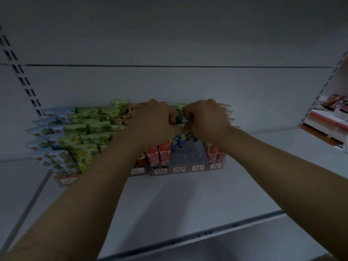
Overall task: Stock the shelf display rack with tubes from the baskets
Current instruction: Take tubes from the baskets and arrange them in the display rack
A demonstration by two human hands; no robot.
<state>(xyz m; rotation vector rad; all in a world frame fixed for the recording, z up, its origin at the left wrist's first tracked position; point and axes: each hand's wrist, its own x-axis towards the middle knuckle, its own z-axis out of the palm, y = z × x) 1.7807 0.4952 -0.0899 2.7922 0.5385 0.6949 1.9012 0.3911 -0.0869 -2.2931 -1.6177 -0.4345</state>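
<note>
A clear display rack (180, 162) with red price labels stands on the white shelf (169, 204). Rows of green tubes (88, 129) and pale blue tubes (52, 159) fill its left side, and red tubes (162, 153) stand near its middle. My left hand (156, 117) and my right hand (205, 117) meet above the rack's middle rows. Both grip a bunch of green-patterned tubes (181, 113) between them, fingers curled round it. Blue-capped tubes (179, 142) show just below the hands. The rack slots in front of them hold nothing visible.
The shelf's back panel (169, 83) rises behind the rack, with slotted uprights at the left (22, 80) and right (323, 87). A neighbouring bay at the far right holds pink and red goods (333, 106). The shelf's front edge (207, 232) runs below my forearms.
</note>
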